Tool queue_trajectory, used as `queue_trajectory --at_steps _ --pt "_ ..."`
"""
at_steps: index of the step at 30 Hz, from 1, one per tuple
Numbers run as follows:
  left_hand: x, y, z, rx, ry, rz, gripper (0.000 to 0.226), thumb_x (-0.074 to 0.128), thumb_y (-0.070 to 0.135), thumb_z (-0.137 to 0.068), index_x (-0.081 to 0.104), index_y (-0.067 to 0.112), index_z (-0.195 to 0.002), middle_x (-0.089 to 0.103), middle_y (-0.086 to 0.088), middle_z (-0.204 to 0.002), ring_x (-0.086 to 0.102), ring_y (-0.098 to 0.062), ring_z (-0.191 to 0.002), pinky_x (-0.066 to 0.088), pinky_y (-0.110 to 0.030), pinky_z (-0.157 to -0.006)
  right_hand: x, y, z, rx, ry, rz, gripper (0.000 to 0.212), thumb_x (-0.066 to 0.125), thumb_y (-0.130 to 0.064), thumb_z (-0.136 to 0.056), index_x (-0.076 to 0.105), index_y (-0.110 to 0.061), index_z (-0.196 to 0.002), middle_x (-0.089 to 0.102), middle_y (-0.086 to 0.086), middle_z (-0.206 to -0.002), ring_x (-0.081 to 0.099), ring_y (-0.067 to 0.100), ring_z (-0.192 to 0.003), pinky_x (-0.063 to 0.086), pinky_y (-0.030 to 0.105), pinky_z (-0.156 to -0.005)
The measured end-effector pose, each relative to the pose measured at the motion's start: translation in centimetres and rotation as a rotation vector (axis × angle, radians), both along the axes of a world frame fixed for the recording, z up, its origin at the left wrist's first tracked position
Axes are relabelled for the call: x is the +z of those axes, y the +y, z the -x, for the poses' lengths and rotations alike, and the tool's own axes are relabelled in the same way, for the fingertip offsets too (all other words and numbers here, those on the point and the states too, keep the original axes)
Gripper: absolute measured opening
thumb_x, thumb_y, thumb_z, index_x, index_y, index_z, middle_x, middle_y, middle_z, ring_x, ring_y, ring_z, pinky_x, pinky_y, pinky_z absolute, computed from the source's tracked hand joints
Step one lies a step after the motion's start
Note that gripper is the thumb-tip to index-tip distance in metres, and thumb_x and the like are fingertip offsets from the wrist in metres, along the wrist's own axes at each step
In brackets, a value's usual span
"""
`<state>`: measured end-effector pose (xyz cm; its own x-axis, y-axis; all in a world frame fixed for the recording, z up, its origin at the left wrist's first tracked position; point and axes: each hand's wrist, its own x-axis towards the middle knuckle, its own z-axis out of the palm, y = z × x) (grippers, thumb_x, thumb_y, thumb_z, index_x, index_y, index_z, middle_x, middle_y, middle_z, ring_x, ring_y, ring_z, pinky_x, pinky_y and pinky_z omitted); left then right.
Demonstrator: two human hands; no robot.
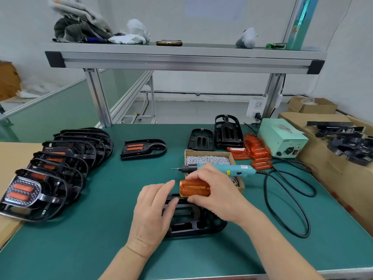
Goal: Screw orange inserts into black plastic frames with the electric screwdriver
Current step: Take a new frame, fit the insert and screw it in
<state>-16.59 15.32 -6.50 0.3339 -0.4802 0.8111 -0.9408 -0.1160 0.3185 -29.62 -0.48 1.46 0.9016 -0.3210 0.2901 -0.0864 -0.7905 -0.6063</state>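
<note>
A black plastic frame (pixel 191 221) lies on the green mat in front of me. My left hand (pixel 153 213) rests on its left side, fingers curled over its edge. My right hand (pixel 216 190) pinches an orange insert (pixel 194 188) between thumb and fingers just above the frame's far end. The teal electric screwdriver (pixel 226 169) lies across a cardboard box of screws (pixel 210 159), tip pointing left, behind my right hand.
A row of finished frames (pixel 52 168) leans at the left, and one more (pixel 143 148) lies mid-table. Bare black frames (pixel 228 132), a pile of orange inserts (pixel 257 151) and a power supply box (pixel 282 138) stand at the back right. A black cable (pixel 290 201) loops on the right.
</note>
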Motion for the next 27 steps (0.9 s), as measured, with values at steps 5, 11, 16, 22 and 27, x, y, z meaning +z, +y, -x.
queue_trajectory --at_steps 5,11,16,22,27 --pt "-0.1 0.0 0.0 -0.03 -0.025 0.024 0.03 0.061 0.02 -0.093 0.059 0.015 -0.123 0.061 0.0 -0.106 0.056 -0.022 -0.094 0.048 -0.036 -0.086 -0.5 1.0 0.0 0.004 0.008 -0.001 0.04 0.083 -0.026 -0.078 0.066 -0.026 -0.114 0.055 -0.013 -0.106 0.053 0.001 -0.1 0.042 0.019 -0.091" --pt "0.0 -0.1 -0.1 -0.025 -0.005 0.02 0.023 0.061 0.02 -0.091 0.059 0.016 -0.114 0.059 0.003 -0.107 0.056 -0.021 -0.096 0.047 -0.031 -0.089 -0.6 1.8 -0.2 -0.001 -0.006 0.023 0.036 0.083 -0.034 -0.078 0.068 -0.028 -0.11 0.059 -0.014 -0.103 0.048 0.006 -0.104 0.039 0.021 -0.093" --pt "0.2 0.0 0.1 -0.011 0.024 0.013 0.021 0.06 0.025 -0.092 0.067 0.008 -0.104 0.062 0.0 -0.101 0.056 -0.02 -0.094 0.048 -0.034 -0.085 -0.3 2.1 0.0 -0.04 -0.043 -0.029 0.032 0.083 -0.035 -0.078 0.07 -0.032 -0.107 0.061 -0.017 -0.102 0.046 0.007 -0.106 0.037 0.019 -0.092" --pt "0.7 0.2 0.5 -0.089 0.036 -0.015 0.028 0.061 0.028 -0.092 0.067 0.007 -0.108 0.061 0.0 -0.104 0.056 -0.021 -0.095 0.049 -0.038 -0.085 -0.3 2.3 0.2 -0.064 -0.074 -0.102 0.032 0.083 -0.034 -0.077 0.07 -0.032 -0.105 0.063 -0.018 -0.102 0.048 0.005 -0.107 0.038 0.021 -0.094" --pt "0.8 0.5 0.5 -0.129 0.076 -0.075 0.042 0.06 0.042 -0.092 0.068 0.006 -0.111 0.06 0.0 -0.106 0.055 -0.02 -0.097 0.049 -0.039 -0.085 -0.7 2.2 0.2 -0.097 -0.109 -0.269 0.035 0.082 -0.037 -0.076 0.065 -0.038 -0.106 0.062 -0.023 -0.105 0.056 0.005 -0.104 0.044 0.023 -0.091"
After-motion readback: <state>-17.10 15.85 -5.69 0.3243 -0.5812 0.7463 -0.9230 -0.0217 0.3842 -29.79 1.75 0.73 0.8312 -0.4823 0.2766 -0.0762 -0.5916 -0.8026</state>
